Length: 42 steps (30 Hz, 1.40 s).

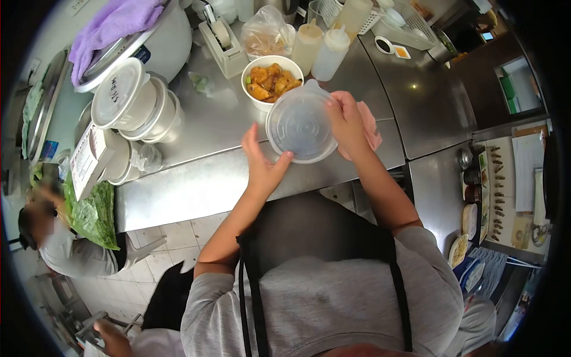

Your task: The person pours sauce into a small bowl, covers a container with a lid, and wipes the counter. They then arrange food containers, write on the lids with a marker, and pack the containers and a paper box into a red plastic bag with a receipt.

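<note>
A translucent round plastic lid [302, 126] with a small tab lies in front of me over the steel counter, a pale rim showing along its near side. My right hand [347, 122] grips its right edge, fingers curled over the top. On the other side my left hand [263, 162] has its fingers spread, the thumb tip right at the lid's lower left rim. Just behind the lid stands a white takeout bowl [267, 106] of glazed orange-brown food pieces [272, 82], partly overlapped by the lid. A pink cloth [369, 126] lies beside my right hand.
Squeeze bottles [331, 55], a tied plastic bag [266, 33] and a tape dispenser [225, 47] stand behind the bowl. Stacked lidded tubs [122, 95] and a white box [92, 156] occupy the left, near a large pot [169, 41]. A person [77, 238] sits at lower left.
</note>
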Each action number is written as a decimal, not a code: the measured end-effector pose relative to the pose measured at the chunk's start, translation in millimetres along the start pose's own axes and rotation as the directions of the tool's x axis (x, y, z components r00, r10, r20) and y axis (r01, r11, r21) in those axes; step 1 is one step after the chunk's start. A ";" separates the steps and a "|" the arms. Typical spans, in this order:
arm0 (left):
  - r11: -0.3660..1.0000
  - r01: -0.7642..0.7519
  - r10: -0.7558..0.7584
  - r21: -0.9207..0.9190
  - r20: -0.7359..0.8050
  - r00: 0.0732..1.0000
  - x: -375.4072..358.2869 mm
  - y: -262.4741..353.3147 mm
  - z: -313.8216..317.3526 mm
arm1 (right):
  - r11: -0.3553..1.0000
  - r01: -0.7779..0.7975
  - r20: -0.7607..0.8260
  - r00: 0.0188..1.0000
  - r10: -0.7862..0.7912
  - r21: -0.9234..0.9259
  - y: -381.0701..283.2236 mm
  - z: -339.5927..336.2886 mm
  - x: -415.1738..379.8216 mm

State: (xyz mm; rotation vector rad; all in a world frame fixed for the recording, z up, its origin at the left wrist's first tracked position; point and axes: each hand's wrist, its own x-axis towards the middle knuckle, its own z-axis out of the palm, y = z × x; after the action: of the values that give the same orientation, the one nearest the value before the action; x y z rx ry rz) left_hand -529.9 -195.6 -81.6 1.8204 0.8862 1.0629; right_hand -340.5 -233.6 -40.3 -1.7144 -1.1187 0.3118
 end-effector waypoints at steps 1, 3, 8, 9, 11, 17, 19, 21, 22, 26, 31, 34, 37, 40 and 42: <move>0.999 -0.040 0.041 0.016 -0.075 0.996 5.0 8.1 -6.5 | 0.997 0.014 0.010 1.000 -0.015 0.081 -12.1 -5.6 -3.9; 0.994 -0.060 0.050 -0.087 -0.121 0.991 15.2 27.6 -23.7 | 0.995 0.048 0.034 0.998 -0.051 0.086 -45.7 -17.3 -16.9; 0.838 0.235 -0.149 -0.492 0.208 0.967 15.4 99.1 -87.1 | 0.874 0.351 0.035 0.923 -0.384 0.335 -75.2 -2.5 -47.4; 0.822 0.268 -0.176 -0.502 0.223 0.959 14.3 105.1 -93.2 | 0.814 0.472 0.014 0.862 -0.506 0.339 -82.2 4.0 -48.9; 0.789 0.328 -0.229 -0.519 0.247 0.942 10.1 114.3 -104.7 | 0.725 0.611 0.041 0.755 -0.654 0.320 -92.9 20.0 -51.8; 0.744 0.314 -0.285 -0.589 0.144 0.948 -13.5 98.3 -139.1 | 0.512 0.821 0.026 0.523 -0.852 0.255 -117.1 59.1 -50.5; 0.733 0.319 -0.312 -0.600 0.120 0.943 -19.6 96.3 -147.0 | 0.484 0.833 0.054 0.489 -0.871 0.268 -121.7 67.8 -52.0; 0.681 0.323 -0.325 -0.657 0.123 0.937 -24.9 94.2 -155.2 | 0.499 0.802 0.045 0.515 -0.856 0.328 -124.7 79.0 -55.2; 0.652 0.321 -0.330 -0.687 0.125 0.936 -27.7 93.3 -158.5 | 0.507 0.785 0.043 0.529 -0.848 0.356 -125.8 84.2 -57.1; 0.603 0.274 -0.307 -0.749 0.099 0.947 -34.0 84.0 -167.7 | 0.502 0.766 0.069 0.521 -0.851 0.402 -130.7 97.7 -62.2; 0.588 0.256 -0.281 -0.767 0.104 0.954 -33.8 75.8 -174.9 | 0.522 0.733 0.104 0.536 -0.838 0.436 -134.6 106.9 -65.7; 0.571 0.256 -0.266 -0.780 0.119 0.957 -31.7 69.0 -177.4 | 0.519 0.736 0.103 0.532 -0.840 0.435 -135.8 110.6 -65.1; 0.572 0.288 -0.293 -0.768 0.136 0.946 -29.6 68.2 -180.2 | 0.550 0.717 0.105 0.565 -0.818 0.429 -134.4 113.7 -65.8; 0.583 0.382 -0.381 -0.717 0.173 0.908 -25.2 68.5 -181.2 | 0.523 0.783 0.106 0.521 -0.847 0.337 -133.1 114.1 -62.5; 0.620 0.431 -0.428 -0.655 0.178 0.886 -24.0 64.0 -184.5 | 0.489 0.828 0.141 0.469 -0.872 0.275 -128.9 114.8 -59.7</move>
State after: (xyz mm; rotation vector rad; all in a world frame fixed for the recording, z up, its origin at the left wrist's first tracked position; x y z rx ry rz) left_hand -696.1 -186.6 23.3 0.9165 0.7360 0.8972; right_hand -516.2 -205.3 0.4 -0.7643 -1.9539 -0.0267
